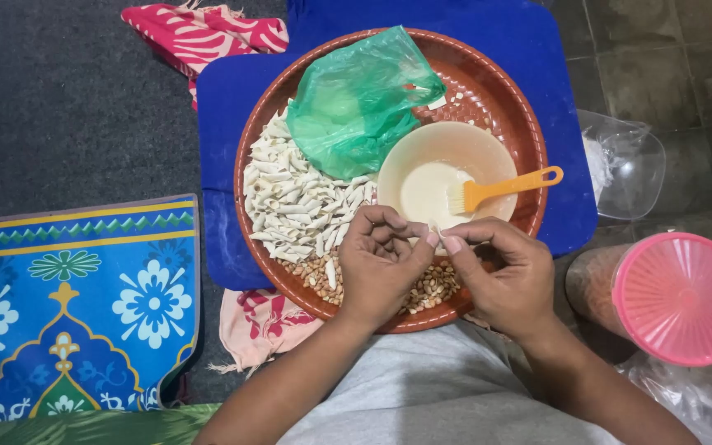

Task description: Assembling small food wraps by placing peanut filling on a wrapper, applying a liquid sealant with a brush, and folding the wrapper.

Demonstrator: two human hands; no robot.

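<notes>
Head view, looking down at lap level.

Hands: two, both the person's own. Left hand (pixel 381 264) and right hand (pixel 500 272) meet fingertip to fingertip over the near rim of the tray (pixel 529 140). Both are curled closed, pinching one small white wrap (pixel 436 233) between thumbs and forefingers. The wrap sits just above the bowl's near edge; its shape is too small to make out.

Counts:
- 1 round brown tray, on a blue mat (pixel 224 165).
- 1 cream bowl (pixel 422 148) on the tray, right of centre, holding pale liquid.
- 1 orange brush (pixel 500 188), bristles in the bowl, handle over the rim pointing right.
- 1 green bag (pixel 356 99), crumpled, translucent, at the tray's far side, touching the bowl.
- 1 pile of white rolls (pixel 290 198), too many to count, on the tray's left.
- 1 heap of peanuts (pixel 315 272) at the tray's near edge, partly under the hands.

Containers off the tray: 1 jar (pixel 669 297) with a pink ribbed lid, lying near the right hand; 1 clear tub (pixel 628 165) beyond it, right of the mat.

Cloths: 1 pink patterned cloth (pixel 199 33) at far left; another (pixel 261 325) under the tray's near edge.
</notes>
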